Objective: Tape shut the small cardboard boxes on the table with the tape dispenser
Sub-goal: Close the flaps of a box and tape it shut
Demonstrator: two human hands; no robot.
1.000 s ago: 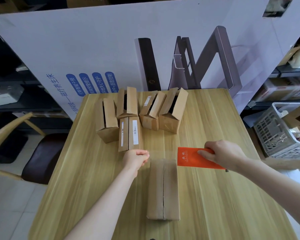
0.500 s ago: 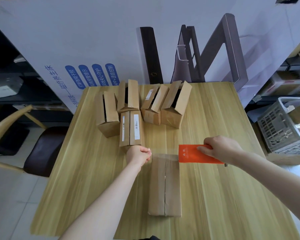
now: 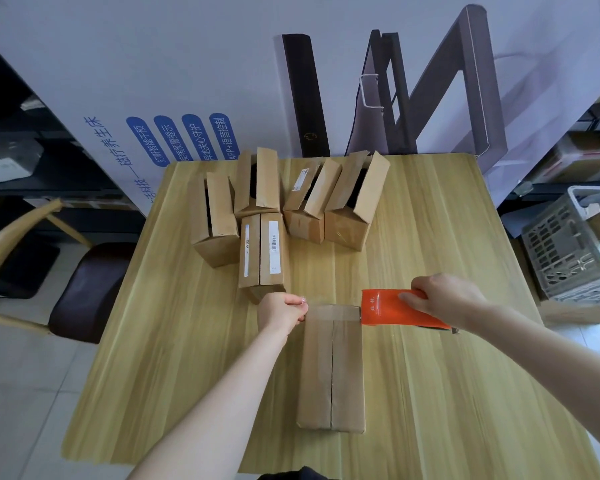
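here we are at the near box [image 3: 331, 367], lying flat in the middle of the counter [image 3: 465, 393], flaps folded down, seam running toward the person. the left hand [image 3: 282, 311] sits at that box's far left corner, fingers curled in, thumb and fingertips pinching what looks like the loose end of the tape [image 3: 326, 303]. the tape is clear and faint, so that's my read, not a certainty. on the other side the right hand [image 3: 444, 299] is wrapped around the orange tape dispenser [image 3: 392, 311], whose nose is right at the box's far right corner. the strip seems to span the far end of the box.

how will it handle? it looks like plain, light cardboard, stiff along the edges and softer across the flap panels. it's likely to slide on the smooth wood if tugged. the best hold is a corner or side wall, pressing down, not the middle of a flap. the tape is thin and sticky and wants tension, or it'll wrinkle.

at the back the waiting boxes [image 3: 219, 216] are clustered, most with flaps standing open. one labelled box [image 3: 264, 251] lies closed.
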